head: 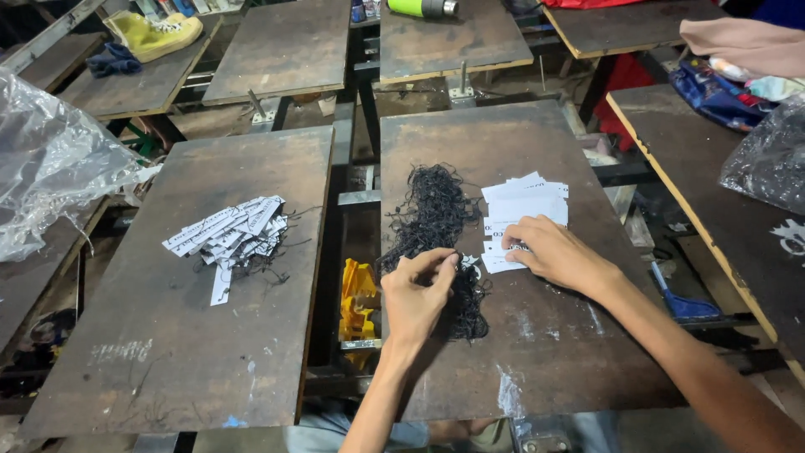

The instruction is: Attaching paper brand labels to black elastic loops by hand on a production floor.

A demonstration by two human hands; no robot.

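Black string heap [436, 231] runs lengthwise away, left hand [415, 298] pinching

Two bare forearms in view, left hand [415, 294] and right hand [553, 252] uncovered, no gloves, no sleeves reaching the wrists, no watch, rings or bands visible, fingernails short, light blue-grey garment showing at the lower frame edge between the arms

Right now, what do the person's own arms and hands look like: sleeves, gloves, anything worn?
Both are bare. The left hand and right hand have no gloves, rings or watch visible. Both forearms are uncovered up to the frame edge, with no sleeve in view. Slim build, short nails as far as can be seen.
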